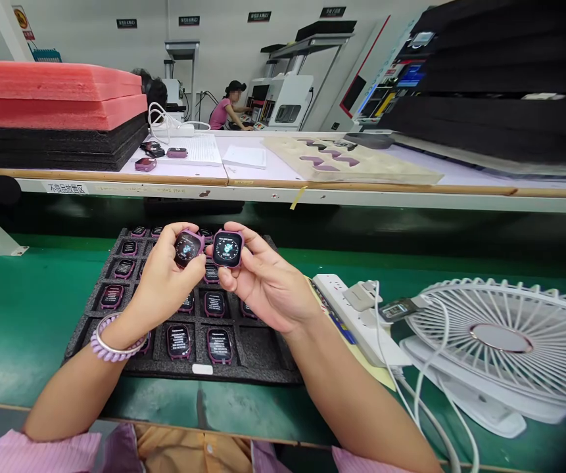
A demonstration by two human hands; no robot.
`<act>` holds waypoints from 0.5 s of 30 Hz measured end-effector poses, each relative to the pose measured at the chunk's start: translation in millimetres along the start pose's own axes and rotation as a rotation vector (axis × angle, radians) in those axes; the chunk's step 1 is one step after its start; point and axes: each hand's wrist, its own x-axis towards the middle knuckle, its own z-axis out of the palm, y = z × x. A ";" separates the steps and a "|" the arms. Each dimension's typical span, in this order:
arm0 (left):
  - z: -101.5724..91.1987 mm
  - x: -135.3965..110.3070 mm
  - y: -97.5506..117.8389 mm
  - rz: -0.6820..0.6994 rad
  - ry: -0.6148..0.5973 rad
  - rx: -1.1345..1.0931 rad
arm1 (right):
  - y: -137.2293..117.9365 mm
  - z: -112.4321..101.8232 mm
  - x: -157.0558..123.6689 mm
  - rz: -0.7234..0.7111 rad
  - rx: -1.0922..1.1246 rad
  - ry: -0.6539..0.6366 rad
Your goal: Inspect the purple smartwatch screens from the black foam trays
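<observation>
My left hand [174, 272] grips a purple smartwatch body [188, 248] by its edges, its lit screen facing me. Close beside it, my right hand [267, 276] holds a second smartwatch [227, 249], also purple and lit with a round dial picture. Both are raised over a black foam tray [263, 345]. Several more purple watches sit in the tray's compartments, such as a front watch [219, 345] with white text on its screen. My hands hide part of the tray's middle and back.
Right of the tray are a white power strip [361, 322] and a white fan [502, 338] with loose cables. A shelf [243, 176] crosses behind, bearing red foam sheets [56, 95], black foam stacks and a tray of parts [361, 164]. A person [223, 108] sits far back.
</observation>
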 end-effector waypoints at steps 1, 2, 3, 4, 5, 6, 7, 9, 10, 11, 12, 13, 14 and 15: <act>-0.4 -0.3 1.0 0.001 0.001 0.013 | -0.3 0.6 -0.5 -0.005 -0.002 0.001; -0.7 -0.6 2.0 0.003 0.001 0.022 | -0.8 1.4 -1.0 -0.011 0.002 0.000; -0.9 -0.7 2.9 0.007 0.005 0.025 | -1.3 2.3 -1.5 -0.014 0.010 -0.002; -0.9 -0.8 3.6 0.011 0.010 0.018 | -1.8 3.3 -2.0 -0.012 0.016 -0.003; -0.8 -0.8 4.0 0.014 0.017 0.002 | -2.3 4.3 -2.5 -0.007 0.020 -0.005; -0.5 -0.7 4.3 0.016 0.024 -0.020 | -2.8 5.1 -2.9 0.002 0.021 -0.007; -0.2 -0.6 4.4 0.016 0.031 -0.043 | -3.2 5.7 -3.3 0.012 0.021 -0.008; 0.2 -0.5 4.4 0.013 0.043 -0.070 | -3.5 6.5 -3.9 0.023 0.023 -0.013; 0.2 -0.5 4.5 0.012 0.045 -0.068 | -3.5 6.7 -4.2 0.023 0.027 -0.018; 0.1 -0.7 4.7 0.014 0.044 -0.058 | -3.4 6.8 -4.5 0.019 0.031 -0.025; -0.1 -0.8 4.9 0.016 0.042 -0.046 | -3.3 6.9 -4.7 0.015 0.034 -0.033; -0.2 -1.0 5.0 0.017 0.037 -0.039 | -3.1 6.9 -4.9 0.012 0.036 -0.043; -0.3 -1.2 5.1 0.014 0.031 -0.038 | -2.8 7.0 -5.0 0.011 0.037 -0.051; -0.2 -1.3 5.0 0.009 0.026 -0.045 | -2.6 7.0 -5.1 0.012 0.037 -0.057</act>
